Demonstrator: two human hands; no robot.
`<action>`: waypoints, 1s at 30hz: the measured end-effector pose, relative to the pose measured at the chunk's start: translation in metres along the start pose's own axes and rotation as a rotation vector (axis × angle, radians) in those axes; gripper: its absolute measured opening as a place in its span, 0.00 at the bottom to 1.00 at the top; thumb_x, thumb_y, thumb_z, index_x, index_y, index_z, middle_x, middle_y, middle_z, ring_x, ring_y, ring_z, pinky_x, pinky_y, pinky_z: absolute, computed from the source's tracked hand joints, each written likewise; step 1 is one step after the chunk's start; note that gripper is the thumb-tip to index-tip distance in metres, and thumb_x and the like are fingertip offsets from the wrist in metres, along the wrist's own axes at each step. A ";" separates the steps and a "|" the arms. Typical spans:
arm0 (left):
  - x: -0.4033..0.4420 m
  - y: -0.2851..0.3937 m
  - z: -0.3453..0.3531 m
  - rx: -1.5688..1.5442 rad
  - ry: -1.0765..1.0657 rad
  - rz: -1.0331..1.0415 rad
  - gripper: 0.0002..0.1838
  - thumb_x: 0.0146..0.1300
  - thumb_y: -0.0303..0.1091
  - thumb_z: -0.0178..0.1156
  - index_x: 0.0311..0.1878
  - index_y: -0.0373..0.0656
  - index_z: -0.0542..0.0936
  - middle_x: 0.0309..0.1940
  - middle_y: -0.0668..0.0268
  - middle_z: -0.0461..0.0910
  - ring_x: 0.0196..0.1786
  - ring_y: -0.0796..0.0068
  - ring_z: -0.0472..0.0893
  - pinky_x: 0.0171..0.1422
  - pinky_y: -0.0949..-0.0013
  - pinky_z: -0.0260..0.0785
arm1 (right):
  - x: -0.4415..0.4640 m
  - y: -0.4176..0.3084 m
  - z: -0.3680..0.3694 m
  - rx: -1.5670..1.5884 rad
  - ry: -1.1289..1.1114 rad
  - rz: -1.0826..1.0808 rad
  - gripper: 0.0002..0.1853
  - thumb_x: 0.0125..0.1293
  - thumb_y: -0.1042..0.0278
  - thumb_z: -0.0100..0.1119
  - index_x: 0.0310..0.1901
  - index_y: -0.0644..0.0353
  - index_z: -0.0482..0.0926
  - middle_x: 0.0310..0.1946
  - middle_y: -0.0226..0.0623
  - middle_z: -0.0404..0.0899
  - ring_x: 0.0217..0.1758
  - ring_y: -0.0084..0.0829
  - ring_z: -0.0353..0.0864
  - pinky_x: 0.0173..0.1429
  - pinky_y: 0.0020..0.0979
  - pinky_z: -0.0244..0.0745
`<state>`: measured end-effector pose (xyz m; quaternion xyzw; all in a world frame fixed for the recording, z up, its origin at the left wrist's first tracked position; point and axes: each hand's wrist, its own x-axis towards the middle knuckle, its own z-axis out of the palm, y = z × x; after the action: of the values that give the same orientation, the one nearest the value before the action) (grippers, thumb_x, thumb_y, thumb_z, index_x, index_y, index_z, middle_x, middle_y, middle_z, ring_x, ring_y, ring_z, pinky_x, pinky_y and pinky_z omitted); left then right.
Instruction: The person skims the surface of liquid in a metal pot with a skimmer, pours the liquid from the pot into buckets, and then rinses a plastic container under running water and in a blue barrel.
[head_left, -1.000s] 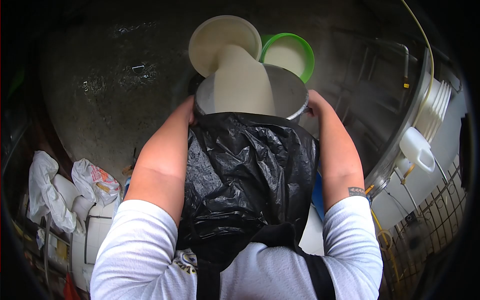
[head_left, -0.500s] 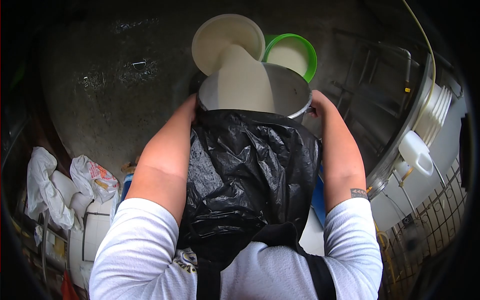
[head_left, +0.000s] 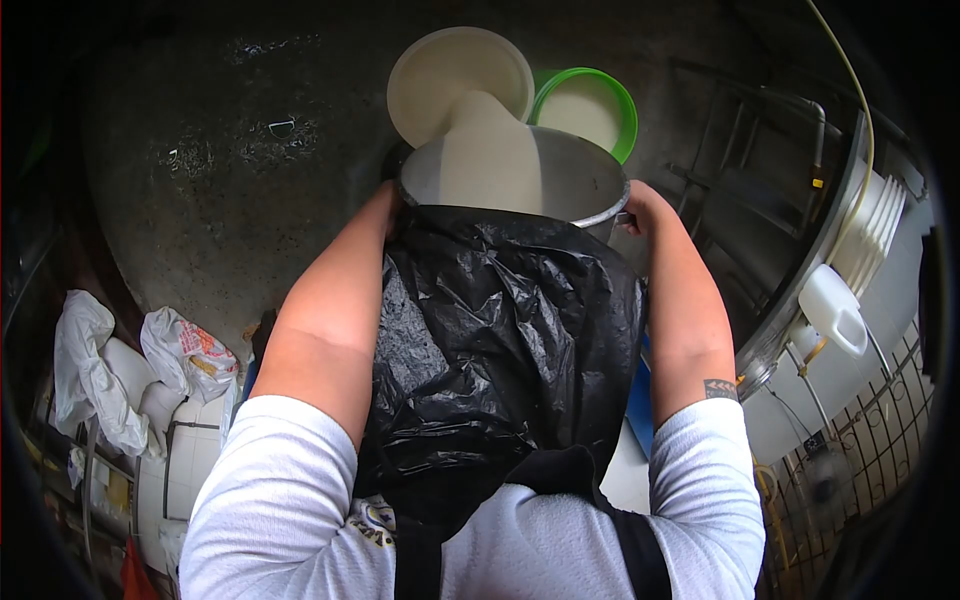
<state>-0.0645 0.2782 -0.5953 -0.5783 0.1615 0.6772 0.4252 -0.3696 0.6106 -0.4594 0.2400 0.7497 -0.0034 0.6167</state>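
A large metal pot (head_left: 582, 172) is tilted forward between my hands. Pale, thick liquid (head_left: 490, 160) runs over its far lip into a round whitish container (head_left: 408, 72). My right hand (head_left: 642, 207) is closed on the pot's handle at the right side. At the left side, my left hand (head_left: 392, 207) is against the pot, its fingers mostly hidden. A black plastic apron (head_left: 500, 340) covers my front and hides the pot's near part. Touching the whitish container's right side is a green-rimmed bucket (head_left: 630, 120) with pale contents.
White plastic bags (head_left: 95, 375) hang at the left. On the right are a metal frame (head_left: 820, 150), a white jug (head_left: 832, 308), stacked white trays (head_left: 882, 230) and a yellowish hose (head_left: 862, 95). The dark floor (head_left: 220, 220) has wet patches.
The pot has tipped a little further forward, and the stream of liquid inside it looks narrower. Both hands have kept their places on the pot. The view has shifted slightly.
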 end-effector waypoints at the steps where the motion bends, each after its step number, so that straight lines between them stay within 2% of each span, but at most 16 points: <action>1: 0.000 0.001 0.000 0.001 -0.001 -0.001 0.21 0.71 0.47 0.56 0.50 0.37 0.85 0.44 0.51 0.88 0.44 0.52 0.89 0.53 0.42 0.83 | 0.001 -0.001 -0.001 0.005 0.000 0.011 0.18 0.65 0.51 0.62 0.23 0.51 0.76 0.18 0.27 0.70 0.16 0.25 0.65 0.20 0.32 0.61; 14: -0.006 0.005 -0.001 0.022 -0.010 -0.011 0.20 0.72 0.44 0.55 0.50 0.37 0.85 0.43 0.51 0.88 0.43 0.51 0.89 0.54 0.41 0.83 | -0.012 -0.021 -0.012 -0.070 0.042 0.051 0.18 0.68 0.49 0.59 0.27 0.52 0.76 0.16 0.26 0.65 0.15 0.24 0.64 0.20 0.32 0.61; 21: -0.020 0.005 0.008 0.021 -0.039 -0.028 0.19 0.73 0.43 0.54 0.50 0.37 0.85 0.43 0.51 0.89 0.43 0.51 0.89 0.54 0.41 0.83 | -0.027 -0.032 -0.019 -0.138 0.058 0.035 0.17 0.68 0.49 0.58 0.26 0.51 0.77 0.16 0.27 0.67 0.15 0.24 0.64 0.20 0.33 0.60; 26: -0.032 0.002 0.016 0.025 -0.065 -0.044 0.19 0.73 0.42 0.53 0.50 0.37 0.85 0.42 0.51 0.89 0.42 0.50 0.89 0.54 0.41 0.83 | -0.047 -0.040 -0.023 -0.209 0.092 0.041 0.18 0.65 0.49 0.62 0.22 0.50 0.76 0.16 0.28 0.69 0.17 0.25 0.67 0.22 0.33 0.61; 30: -0.045 0.000 0.025 0.046 -0.081 -0.050 0.19 0.73 0.41 0.53 0.50 0.37 0.85 0.42 0.51 0.89 0.42 0.50 0.89 0.54 0.40 0.83 | -0.061 -0.047 -0.029 -0.301 0.096 0.100 0.18 0.67 0.48 0.59 0.25 0.50 0.73 0.17 0.27 0.68 0.15 0.24 0.66 0.20 0.33 0.63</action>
<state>-0.0821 0.2785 -0.5471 -0.5445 0.1453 0.6852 0.4614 -0.4056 0.5561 -0.4100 0.1818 0.7575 0.1514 0.6085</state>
